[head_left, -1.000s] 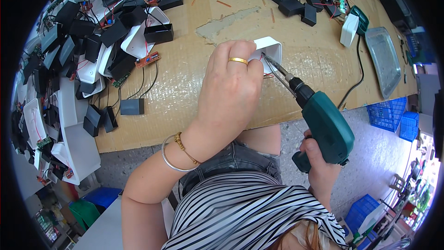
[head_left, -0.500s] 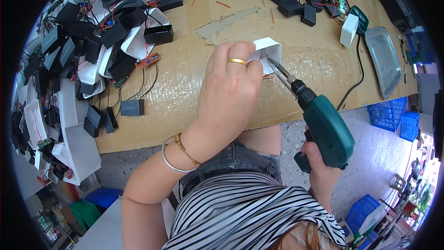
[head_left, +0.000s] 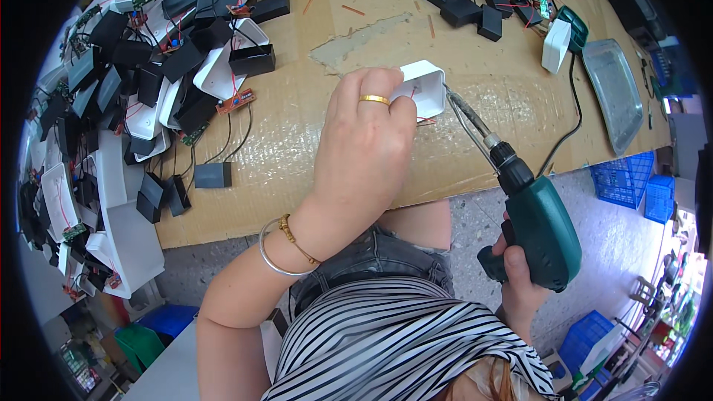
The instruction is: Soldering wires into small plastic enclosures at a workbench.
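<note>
Centre frame: I read fastening underway, left hand [head_left: 364,141] grip closed on small white plastic housing [head_left: 423,87] on cardboard-covered counter [head_left: 312,126], right hand [head_left: 520,282] grip wrapped round green electric screwdriver [head_left: 538,226]; bit must stay seated.

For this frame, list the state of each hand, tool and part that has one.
left hand: closed around the white housing, pressing it on the table
white housing: held, open side facing the driver bit
right hand: shut on the green electric screwdriver's handle
green electric screwdriver: tilted, bit tip at the housing
metal tray: lying flat, untouched
</note>
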The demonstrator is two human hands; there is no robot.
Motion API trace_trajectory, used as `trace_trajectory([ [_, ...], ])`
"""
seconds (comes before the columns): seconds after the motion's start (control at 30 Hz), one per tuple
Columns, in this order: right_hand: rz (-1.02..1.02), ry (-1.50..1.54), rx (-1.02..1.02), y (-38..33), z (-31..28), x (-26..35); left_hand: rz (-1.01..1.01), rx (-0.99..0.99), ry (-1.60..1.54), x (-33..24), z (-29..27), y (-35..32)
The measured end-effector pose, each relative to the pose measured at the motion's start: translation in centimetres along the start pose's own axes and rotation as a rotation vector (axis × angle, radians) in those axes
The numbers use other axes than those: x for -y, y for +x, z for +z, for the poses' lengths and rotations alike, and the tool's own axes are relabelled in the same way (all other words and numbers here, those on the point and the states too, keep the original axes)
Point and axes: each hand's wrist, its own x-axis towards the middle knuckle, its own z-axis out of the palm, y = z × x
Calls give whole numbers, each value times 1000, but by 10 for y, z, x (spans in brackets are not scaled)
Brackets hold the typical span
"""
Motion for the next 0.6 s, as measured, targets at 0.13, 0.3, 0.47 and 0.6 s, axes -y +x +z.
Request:
trace_trajectory([
  [0.13, -6, -5, 16, 0, -2, -1, 16, -1, 5, 0, 1, 0],
  [0.3, 28, -24, 23, -1, -1, -1, -3, 7, -11, 0, 0, -1],
  [0.47, 51, -59, 40, -1, -1, 1, -13, 2, -23, 0, 0, 0],
  [0.6, 41, -52, 42, 1, 2, 0, -20, 10, -27, -1, 0, 0],
])
